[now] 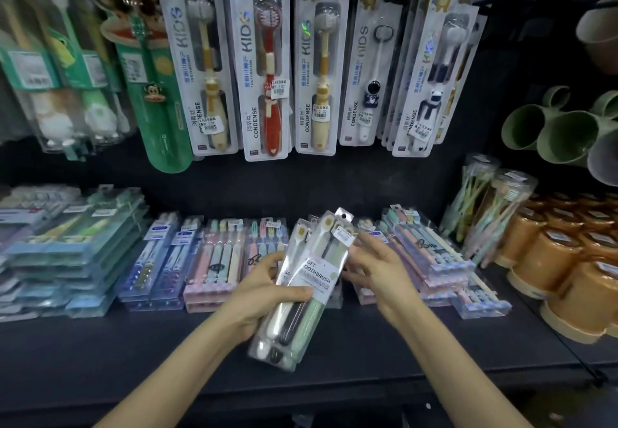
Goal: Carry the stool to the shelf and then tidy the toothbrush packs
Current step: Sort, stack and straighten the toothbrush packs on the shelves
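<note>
My left hand [264, 297] grips a clear "SOFT TOOTHBRUSH" pack [301, 293] with white, black and green brushes, thumb across its front, tilted up to the right above the dark shelf [351, 360]. A second similar pack sits just behind it in the same grip. My right hand [378, 270] has its fingers spread against the right edge and back of the packs. Rows of flat toothbrush packs [214, 257] lie stacked along the shelf behind both hands. The stool is out of view.
Kids toothbrush packs [264, 66] hang on hooks above the shelf. Orange cups [568, 267] are stacked at the right, with green mugs [548, 129] above them and clear toothbrush tubes [485, 206] beside. Blue and green pack stacks [67, 250] fill the left.
</note>
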`<state>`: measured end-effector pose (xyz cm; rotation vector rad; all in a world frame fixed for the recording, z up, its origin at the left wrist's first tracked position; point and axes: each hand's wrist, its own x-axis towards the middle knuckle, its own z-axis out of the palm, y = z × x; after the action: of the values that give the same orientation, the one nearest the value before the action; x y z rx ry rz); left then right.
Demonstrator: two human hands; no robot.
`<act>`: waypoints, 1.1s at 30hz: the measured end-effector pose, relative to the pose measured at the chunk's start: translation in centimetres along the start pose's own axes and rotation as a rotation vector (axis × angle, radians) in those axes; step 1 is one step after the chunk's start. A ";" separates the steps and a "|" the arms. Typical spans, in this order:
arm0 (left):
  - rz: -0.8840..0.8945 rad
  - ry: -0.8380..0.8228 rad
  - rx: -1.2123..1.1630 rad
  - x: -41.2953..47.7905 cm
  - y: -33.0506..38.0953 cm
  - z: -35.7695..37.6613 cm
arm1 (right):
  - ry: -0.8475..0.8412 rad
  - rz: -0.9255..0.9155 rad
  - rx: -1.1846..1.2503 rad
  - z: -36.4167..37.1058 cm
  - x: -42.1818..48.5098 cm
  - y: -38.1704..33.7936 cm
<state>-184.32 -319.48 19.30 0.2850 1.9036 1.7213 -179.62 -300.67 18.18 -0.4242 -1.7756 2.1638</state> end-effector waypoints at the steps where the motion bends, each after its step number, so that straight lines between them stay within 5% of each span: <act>1: 0.005 0.009 -0.030 0.0 -0.2 -0.1 | -0.016 -0.018 -0.062 0.6 -0.7 0.1; 11: 0.042 0.090 -0.164 -0.7 -1.4 1.7 | -0.145 0.063 -0.321 2.4 -4.5 2.3; 14: 0.040 0.161 -0.168 -1.2 -1.4 0.7 | 0.118 -0.057 -0.561 0.1 -3.8 2.2; 17: 0.073 0.205 -0.134 -1.1 -0.8 -0.3 | 0.410 -0.214 -1.129 -3.2 -1.8 2.8; 21: 0.058 0.280 -0.206 0.8 1.3 -2.1 | 0.419 -0.237 -1.453 -4.9 0.9 3.4; 27: -0.003 0.335 -0.179 4.5 3.2 -5.2 | 0.419 -0.190 -1.596 -4.7 2.4 4.0; 33: -0.084 0.216 -0.145 5.3 3.5 -4.1 | 0.355 -0.183 -1.650 -4.9 3.1 4.9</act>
<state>-191.53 -319.75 21.49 -0.0371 1.8954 1.8853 -180.68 -295.93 12.33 -0.8003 -2.7199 0.0324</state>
